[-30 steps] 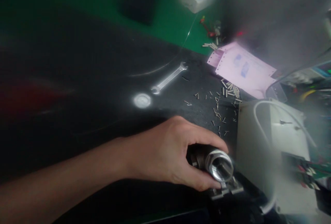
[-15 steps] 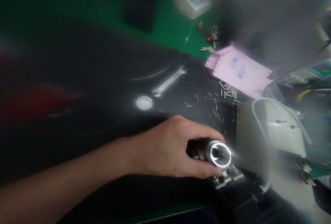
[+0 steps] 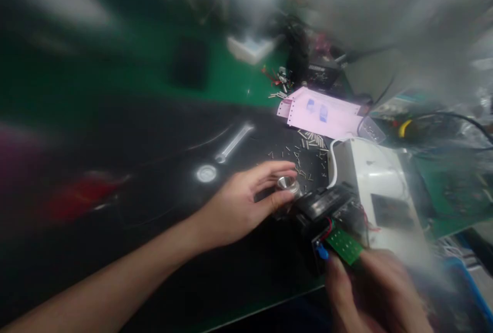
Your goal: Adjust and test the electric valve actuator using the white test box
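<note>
My left hand [image 3: 246,202] is curled round a shiny metal cylinder [image 3: 287,184], its open, funnel-like end facing up. Right beside it sits a black device [image 3: 321,203] with red wires; whether the two are joined I cannot tell. At the lower right, my right hand [image 3: 379,289], smeared by motion, grips a green circuit board [image 3: 346,246] near its edge. A small blue part [image 3: 322,251] shows by the thumb. The lower end of the cylinder is hidden behind the left fingers and thumb.
An open-ended wrench [image 3: 235,143] and a round silvery disc [image 3: 207,173] lie on the black mat [image 3: 162,143]. Many small screws [image 3: 297,161] and metal pins [image 3: 314,139] are scattered near pink papers [image 3: 325,115]. A white box-shaped unit [image 3: 379,169] stands to the right.
My right hand has come into view with the circuit board. My left hand has moved left and up in the picture, still round the metal cylinder. The whole view has shifted.
</note>
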A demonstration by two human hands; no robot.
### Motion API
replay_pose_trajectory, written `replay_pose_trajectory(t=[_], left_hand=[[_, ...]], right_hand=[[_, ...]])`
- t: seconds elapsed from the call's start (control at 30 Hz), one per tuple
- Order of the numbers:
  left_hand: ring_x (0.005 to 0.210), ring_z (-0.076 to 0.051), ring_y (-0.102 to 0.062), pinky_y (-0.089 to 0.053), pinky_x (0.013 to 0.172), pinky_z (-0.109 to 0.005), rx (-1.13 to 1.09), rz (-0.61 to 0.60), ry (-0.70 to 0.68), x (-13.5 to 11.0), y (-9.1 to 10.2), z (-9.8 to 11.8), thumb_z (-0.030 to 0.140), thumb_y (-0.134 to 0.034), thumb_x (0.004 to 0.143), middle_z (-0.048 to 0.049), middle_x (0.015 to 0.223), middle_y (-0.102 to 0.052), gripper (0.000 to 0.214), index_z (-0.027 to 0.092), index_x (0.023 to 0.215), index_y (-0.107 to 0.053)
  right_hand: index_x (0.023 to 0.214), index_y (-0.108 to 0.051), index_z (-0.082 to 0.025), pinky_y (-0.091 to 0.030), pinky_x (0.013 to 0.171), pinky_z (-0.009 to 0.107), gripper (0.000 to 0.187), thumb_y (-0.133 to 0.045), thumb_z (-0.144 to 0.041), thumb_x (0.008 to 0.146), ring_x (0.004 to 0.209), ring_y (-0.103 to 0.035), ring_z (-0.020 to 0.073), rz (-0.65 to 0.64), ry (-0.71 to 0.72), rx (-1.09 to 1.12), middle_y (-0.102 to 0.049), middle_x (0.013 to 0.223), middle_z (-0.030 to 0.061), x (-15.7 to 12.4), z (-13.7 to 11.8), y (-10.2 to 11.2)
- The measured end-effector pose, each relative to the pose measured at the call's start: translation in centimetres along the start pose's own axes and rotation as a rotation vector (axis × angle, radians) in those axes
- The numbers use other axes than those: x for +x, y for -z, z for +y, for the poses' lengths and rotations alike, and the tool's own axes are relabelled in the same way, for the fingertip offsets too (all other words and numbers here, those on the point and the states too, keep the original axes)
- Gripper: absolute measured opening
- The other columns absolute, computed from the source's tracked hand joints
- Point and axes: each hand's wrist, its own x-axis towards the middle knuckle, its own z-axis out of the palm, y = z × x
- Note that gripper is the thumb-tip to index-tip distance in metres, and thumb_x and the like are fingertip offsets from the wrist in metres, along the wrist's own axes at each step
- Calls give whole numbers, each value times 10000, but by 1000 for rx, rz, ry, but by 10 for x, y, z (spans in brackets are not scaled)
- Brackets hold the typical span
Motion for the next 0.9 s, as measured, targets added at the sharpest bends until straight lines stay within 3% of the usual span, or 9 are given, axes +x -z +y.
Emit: replay_pose_trajectory(t=[0.07, 0.13, 0.23, 0.5, 0.7, 0.8, 0.9], left_hand=[[1378, -197, -615, -490, 1232, -355, 20, 59, -14, 0, 0, 0, 376, -696, 999, -69, 1442, -657, 468, 250, 1436, -585], [1375, -203, -610, -482, 1232, -363, 22, 121, -36, -1, 1, 0, 391, -665, 1017, -78, 1451, -645, 453, 246, 1437, -578], [1338, -216, -632, -526, 1169, -345, 24, 185, -81, -2, 1, 2, 411, -645, 1025, -90, 1436, -647, 427, 232, 1409, -583], [1307, -222, -646, -546, 1098, -307, 107, 285, -140, -6, -1, 11, 478, -541, 1059, -66, 1398, -672, 400, 234, 1365, -622], [1267, -210, -639, -518, 1076, -294, 197, 344, -127, -5, 1, 14, 503, -483, 1075, -31, 1332, -701, 396, 245, 1298, -683], [1256, -197, -628, -497, 1074, -282, 192, 356, -130, -4, 1, 13, 504, -475, 1079, -15, 1327, -701, 393, 251, 1292, -687], [1266, -184, -622, -484, 1075, -269, 186, 337, -133, -3, 2, 12, 501, -474, 1082, 1, 1322, -702, 383, 263, 1298, -682]], right_hand=[[1282, -621, -173, -495, 659, 199, 407, -745, -163, 895, 785, -595, 94, -35, 100, -46, -624, 921, 40, 11, -6, -1], [1249, -651, -178, -461, 612, 181, 339, -742, -245, 930, 701, -558, 70, 7, 66, -132, -585, 837, 12, 23, -15, -4], [1090, -694, -198, -466, 657, 189, 174, -705, -328, 975, 650, -529, 61, 74, -16, -219, -551, 781, -8, 40, -29, -9], [1048, -676, -185, -429, 675, 185, 152, -720, -296, 954, 648, -511, 41, 39, 99, -164, -523, 758, -40, 64, -29, -23], [1114, -689, -209, -457, 686, 158, 167, -707, -312, 984, 687, -554, 35, 32, 85, -81, -578, 822, -33, 61, -33, -24], [1200, -687, -231, -463, 668, 166, 242, -701, -351, 990, 656, -537, 41, 134, -16, -76, -597, 842, -25, 47, -36, -26], [1300, -656, -222, -514, 751, 192, 376, -731, -375, 964, 762, -625, 78, 218, -140, -6, -645, 943, 20, 29, -31, -31]])
